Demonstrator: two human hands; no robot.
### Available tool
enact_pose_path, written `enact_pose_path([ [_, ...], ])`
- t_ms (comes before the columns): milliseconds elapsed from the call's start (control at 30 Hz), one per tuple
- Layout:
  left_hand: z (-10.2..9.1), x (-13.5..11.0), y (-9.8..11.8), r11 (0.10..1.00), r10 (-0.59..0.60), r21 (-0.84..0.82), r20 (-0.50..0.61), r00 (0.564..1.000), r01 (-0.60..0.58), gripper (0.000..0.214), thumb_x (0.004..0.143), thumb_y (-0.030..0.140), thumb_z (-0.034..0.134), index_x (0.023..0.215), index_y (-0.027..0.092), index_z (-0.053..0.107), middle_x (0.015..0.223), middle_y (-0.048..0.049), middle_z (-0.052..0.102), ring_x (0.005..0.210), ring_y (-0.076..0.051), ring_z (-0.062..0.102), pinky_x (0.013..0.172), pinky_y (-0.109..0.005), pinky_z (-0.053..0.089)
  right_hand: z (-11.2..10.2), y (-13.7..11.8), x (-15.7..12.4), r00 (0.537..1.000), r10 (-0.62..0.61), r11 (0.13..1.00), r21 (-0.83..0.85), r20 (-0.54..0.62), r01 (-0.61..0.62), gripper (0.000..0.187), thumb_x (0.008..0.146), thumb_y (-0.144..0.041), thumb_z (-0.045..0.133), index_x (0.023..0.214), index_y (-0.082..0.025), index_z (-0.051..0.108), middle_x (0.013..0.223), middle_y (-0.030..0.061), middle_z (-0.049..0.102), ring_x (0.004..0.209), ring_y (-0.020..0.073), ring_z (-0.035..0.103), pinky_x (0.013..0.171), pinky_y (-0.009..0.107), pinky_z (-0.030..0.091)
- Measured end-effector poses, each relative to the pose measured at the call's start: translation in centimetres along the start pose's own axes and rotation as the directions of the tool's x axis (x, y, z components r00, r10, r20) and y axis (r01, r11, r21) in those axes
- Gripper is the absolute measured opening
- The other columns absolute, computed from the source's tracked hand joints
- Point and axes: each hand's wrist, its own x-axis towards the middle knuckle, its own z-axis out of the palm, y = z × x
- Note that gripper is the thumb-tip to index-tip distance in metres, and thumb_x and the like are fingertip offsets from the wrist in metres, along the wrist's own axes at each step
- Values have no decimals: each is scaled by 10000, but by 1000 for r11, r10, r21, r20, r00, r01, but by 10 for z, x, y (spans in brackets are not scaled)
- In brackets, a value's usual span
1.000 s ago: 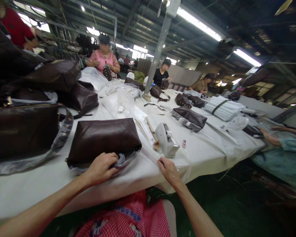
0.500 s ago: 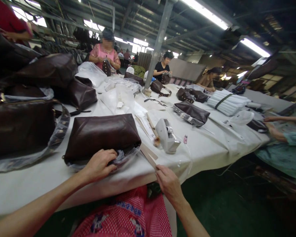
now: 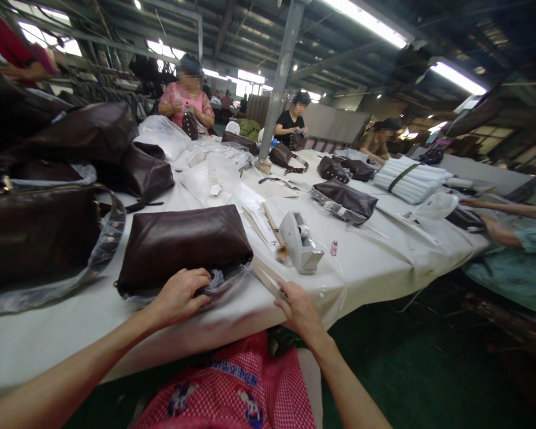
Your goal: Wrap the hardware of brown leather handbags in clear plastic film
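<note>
A dark brown leather handbag (image 3: 185, 241) lies on the white-covered table (image 3: 379, 265) right in front of me. At its near edge, my left hand (image 3: 183, 297) curls its fingers around clear plastic wrapping (image 3: 223, 281) that bunches beside the bag; the fingertips are partly hidden. Between the thumb and fingers of my right hand (image 3: 300, 307) is a thin beige paper strip (image 3: 268, 279). The strip's far end reaches toward the bag's right corner. A grey tape dispenser (image 3: 301, 247) stands just beyond my right hand.
More brown bags (image 3: 40, 232) pile up at the left, one with a plastic-wrapped strap. Paper pieces (image 3: 261, 223) lie behind the dispenser. Another bag (image 3: 346, 199) and a strapped white bundle (image 3: 408, 179) are farther right. A metal post (image 3: 281, 89) rises from the table. Co-workers sit around it.
My right hand has shifted slightly left and up with the paper strip, closer to the bag's corner. My left hand stays at the plastic wrapping.
</note>
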Motion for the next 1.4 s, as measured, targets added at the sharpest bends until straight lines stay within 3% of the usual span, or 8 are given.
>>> enact_pose_path([
  [133, 1, 0, 0, 1000, 3, -3, -12, 1000, -3, 137, 815, 251, 569, 892, 178, 656, 1071, -59, 657, 972, -224, 612, 846, -332, 405, -11, -23, 17, 978, 127, 981, -166, 166, -99, 145, 876, -224, 564, 808, -191, 689, 902, 83, 630, 854, 199, 622, 727, 274, 443],
  [300, 0, 0, 1, 1000, -8, -8, -9, 1000, 8, 150, 809, 248, 577, 903, 165, 659, 1071, -62, 657, 982, -230, 615, 854, -343, 406, -9, -43, 32, 947, 284, 931, -280, 153, -234, 168, 884, -327, 583, 872, -190, 679, 916, 86, 640, 811, 198, 620, 652, 272, 397],
  [733, 2, 0, -2, 1000, 5, -28, -27, 1000, -5, 132, 800, 246, 559, 867, 181, 653, 1036, -55, 663, 932, -214, 616, 826, -324, 403, 0, -4, 30, 988, 147, 983, 100, 46, -151, 198, 822, -275, 604, 661, -189, 682, 683, 31, 647, 661, 167, 596, 628, 259, 404],
  [900, 1, -1, -1, 1000, 6, -23, -28, 1000, -6, 134, 806, 247, 542, 854, 182, 649, 1028, -58, 663, 929, -213, 614, 820, -326, 397, 5, -17, 27, 993, 115, 984, -133, -29, -118, 197, 879, -209, 508, 768, -182, 668, 761, 76, 667, 711, 186, 621, 629, 269, 404],
  [1067, 0, -1, 1, 999, -11, -43, -33, 999, 9, 149, 795, 244, 537, 870, 179, 649, 1028, -58, 657, 947, -220, 610, 842, -325, 399, -14, -25, 42, 963, 183, 915, -323, -198, -240, 181, 875, -140, 445, 818, -153, 617, 782, 113, 654, 651, 194, 616, 574, 282, 390],
  [1133, -3, 1, 1, 997, -21, -81, -37, 999, 18, 145, 779, 245, 536, 832, 174, 650, 1002, -55, 654, 910, -216, 611, 822, -315, 406, -29, -21, 46, 926, 207, 943, -189, -315, -275, 177, 880, -170, 435, 819, -152, 601, 780, 112, 654, 671, 205, 623, 606, 298, 422],
  [1233, -13, 3, 2, 969, -54, -245, -30, 998, 45, 129, 726, 251, 559, 748, 161, 649, 941, -46, 645, 836, -198, 605, 741, -278, 426, -41, -17, 35, 901, 267, 945, 275, -341, -176, 185, 880, -309, 480, 842, -166, 590, 842, 99, 680, 701, 202, 647, 664, 315, 484],
  [1400, -40, 11, 0, 705, -192, -665, 153, 969, 245, 162, 626, 232, 599, 743, 142, 667, 710, -18, 646, 644, -164, 592, 569, -242, 429, -23, -32, -23, 922, 378, 610, 771, -79, -184, 317, 752, -489, 662, 749, -177, 605, 1101, 130, 664, 740, 179, 647, 684, 302, 532],
])
